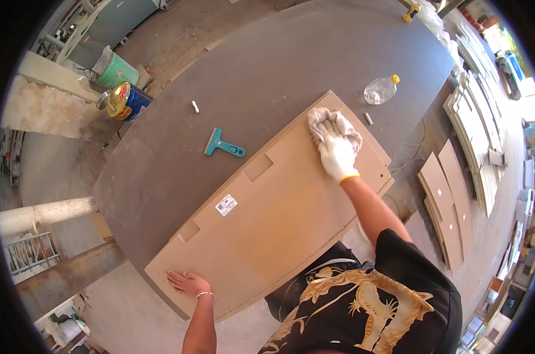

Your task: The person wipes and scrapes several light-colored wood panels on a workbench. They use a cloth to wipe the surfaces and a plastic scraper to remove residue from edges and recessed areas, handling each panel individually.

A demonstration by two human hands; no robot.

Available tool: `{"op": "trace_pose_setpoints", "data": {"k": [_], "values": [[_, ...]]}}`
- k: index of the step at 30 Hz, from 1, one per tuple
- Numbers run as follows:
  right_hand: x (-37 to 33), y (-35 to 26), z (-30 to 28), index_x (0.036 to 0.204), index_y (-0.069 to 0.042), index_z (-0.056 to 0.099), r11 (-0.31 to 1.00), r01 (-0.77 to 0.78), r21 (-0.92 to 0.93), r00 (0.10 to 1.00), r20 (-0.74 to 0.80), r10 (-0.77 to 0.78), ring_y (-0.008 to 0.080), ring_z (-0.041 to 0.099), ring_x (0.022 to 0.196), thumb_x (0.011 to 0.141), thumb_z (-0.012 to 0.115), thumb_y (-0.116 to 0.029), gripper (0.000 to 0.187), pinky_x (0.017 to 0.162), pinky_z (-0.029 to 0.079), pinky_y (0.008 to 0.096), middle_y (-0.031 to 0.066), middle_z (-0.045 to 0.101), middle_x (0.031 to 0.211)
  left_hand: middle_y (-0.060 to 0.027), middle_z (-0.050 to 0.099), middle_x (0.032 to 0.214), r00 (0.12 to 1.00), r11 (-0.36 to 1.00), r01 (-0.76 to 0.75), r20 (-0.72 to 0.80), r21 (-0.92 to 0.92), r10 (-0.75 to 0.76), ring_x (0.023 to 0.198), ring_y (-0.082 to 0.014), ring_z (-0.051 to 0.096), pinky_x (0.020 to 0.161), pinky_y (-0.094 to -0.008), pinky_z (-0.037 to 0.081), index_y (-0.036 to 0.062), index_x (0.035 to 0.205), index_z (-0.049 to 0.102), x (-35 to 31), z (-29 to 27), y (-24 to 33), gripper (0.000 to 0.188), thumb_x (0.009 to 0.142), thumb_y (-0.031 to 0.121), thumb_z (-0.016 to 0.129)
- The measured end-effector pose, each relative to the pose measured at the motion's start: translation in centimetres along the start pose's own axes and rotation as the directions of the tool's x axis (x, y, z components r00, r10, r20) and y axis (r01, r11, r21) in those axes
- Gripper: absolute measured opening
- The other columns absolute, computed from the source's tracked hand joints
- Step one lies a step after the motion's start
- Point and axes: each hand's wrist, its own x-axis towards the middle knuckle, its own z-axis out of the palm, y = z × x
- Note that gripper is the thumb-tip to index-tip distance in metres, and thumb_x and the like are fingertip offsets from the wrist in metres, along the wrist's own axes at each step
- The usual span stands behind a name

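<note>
Head view. A long tan flat panel, notched along its far edge (279,206), lay aslant on the grey-brown flat worktop (267,76), its near long side toward the wearer. The right hand, in a white knit glove with a yellow cuff (339,158), rested on a bunched, mottled beige-grey soft cloth (320,116) near the panel's far right end. Right fingers: laid over the cloth; could not tell whether they pinched a fold. The bare left hand (187,283) was palm-down on the panel's near left corner, fingers somewhat spread.

Nearby on the worktop: a teal plastic scraper (225,146) beyond the far edge, and a clear plastic bottle with a yellow cap (380,91) beyond the right end.

Technique notes (judgement): wiping appeared to be in hand. Flat, even pressure and overlapping strokes along the length would suit. The left palm should brace the panel against sliding. Best to ease off around the small white printed label (226,205) and the notches, where cloth could snag, and refold the cloth once soiled.
</note>
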Motion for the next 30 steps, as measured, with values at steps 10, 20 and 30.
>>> {"op": "trace_pose_setpoints", "data": {"k": [10, 20, 30], "values": [[-8.6, -9.1, -0.4, 0.126, -0.006, 0.071, 0.972, 0.129, 0.198, 0.99, 0.023, -0.136, 0.0379, 0.056, 0.136, 0.084, 0.065, -0.007, 0.042, 0.12, 0.041, 0.0501, 0.018, 0.067, 0.136, -0.0124, 0.022, 0.18, 0.994, 0.997, -0.074, -0.084, 0.022, 0.076, 0.166, -0.0317, 0.019, 0.132, -0.0532, 0.018, 0.0072, 0.172, 0.024, 0.6, 1.2, -0.9, 0.067, 0.11, 0.028, 0.034], [1.5, 2.6, -1.1, 0.139, -0.014, 0.069, 0.983, 0.058, 0.174, 0.956, -0.294, -0.004, 0.0413, 0.048, 0.144, 0.097, 0.063, -0.016, 0.042, 0.122, 0.038, 0.0512, 0.0163, 0.061, 0.151, -0.0147, 0.021, 0.18, 0.997, 0.999, -0.053, -0.063, -0.001, 0.052, 0.166, -0.0347, 0.018, 0.131, -0.0553, 0.019, 0.0055, 0.172, 0.024, 0.6, 0.7, -0.9, 0.068, 0.109, 0.029, 0.034], [-14.7, 6.7, -1.4, 0.147, -0.01, 0.064, 0.948, -0.301, -0.102, 0.915, -0.31, 0.257, 0.0395, 0.045, 0.152, 0.1, 0.061, -0.017, 0.047, 0.131, 0.02, 0.0583, 0.0205, 0.056, 0.158, -0.0151, 0.027, 0.178, 0.988, 0.995, -0.093, -0.128, -0.032, 0.089, 0.164, -0.0347, 0.023, 0.129, -0.0553, 0.023, 0.0069, 0.171, 0.027, 0.5, 1.1, -0.8, 0.065, 0.11, 0.028, 0.034]]}}
